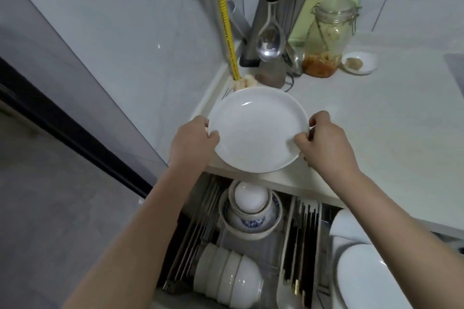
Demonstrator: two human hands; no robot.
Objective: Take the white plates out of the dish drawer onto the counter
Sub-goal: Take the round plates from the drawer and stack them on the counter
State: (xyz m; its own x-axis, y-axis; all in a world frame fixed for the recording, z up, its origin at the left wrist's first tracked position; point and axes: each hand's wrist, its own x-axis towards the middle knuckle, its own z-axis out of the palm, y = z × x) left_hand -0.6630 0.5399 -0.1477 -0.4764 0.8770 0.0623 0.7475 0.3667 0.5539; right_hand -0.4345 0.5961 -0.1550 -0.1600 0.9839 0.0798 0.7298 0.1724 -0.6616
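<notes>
A round white plate (256,130) is over the left front corner of the white counter (381,118), its near rim reaching past the counter edge. My left hand (192,140) grips its left rim, thumb on top. My right hand (324,143) grips the right rim the same way. Whether the plate rests on the counter or is just above it, I cannot tell. Below, the dish drawer (286,241) stands pulled out. More white plates (364,276) stand in its right side, partly cut off by the frame edge.
In the drawer, stacked bowls (251,211) with a blue pattern, a row of white bowls (228,276) on their side, and chopsticks (303,241). On the counter behind stand a glass jar (326,40), a small dish (360,62), hanging ladles (270,40) and a yellow hose (227,25).
</notes>
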